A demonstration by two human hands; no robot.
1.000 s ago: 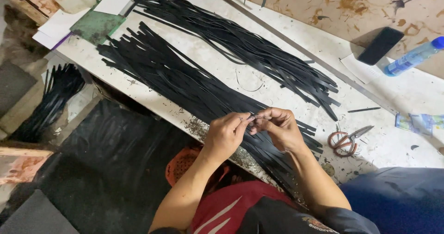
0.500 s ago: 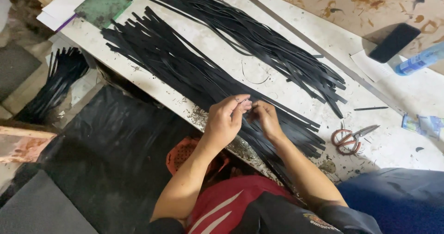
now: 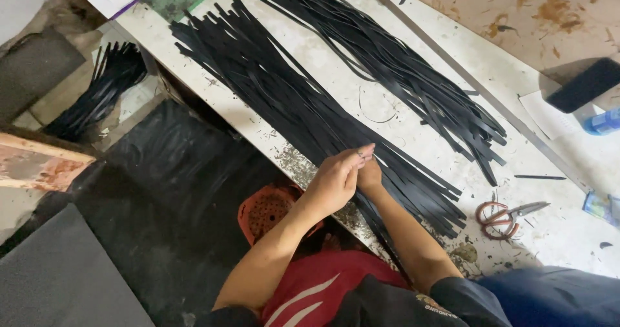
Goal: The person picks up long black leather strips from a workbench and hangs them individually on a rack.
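Here the left hand [image 3: 336, 179] and the right hand [image 3: 369, 175] meet over the near pile of long, flat black rubber strips [image 3: 284, 101] that lies along the white, scuffed worktable [image 3: 361, 101]. The left hand's fingertips are pinched together at the end of one strip; the right hand sits mostly behind the left, so whether it grasps a strip cannot be told. A second pile of the same black strips [image 3: 400, 68] lies farther back, apart from the first. Red-handled scissors [image 3: 507, 214] rest on the table to the right of the hands, near a single loose black strip [image 3: 540, 177]. A black rectangular block [image 3: 584, 84] and a blue plastic bottle [image 3: 604, 121] sit at the far right edge. An orange perforated basket [image 3: 265, 210] stands under the table edge beside the left forearm, and another bundle of black strips [image 3: 97, 94] lies on the floor to the left.
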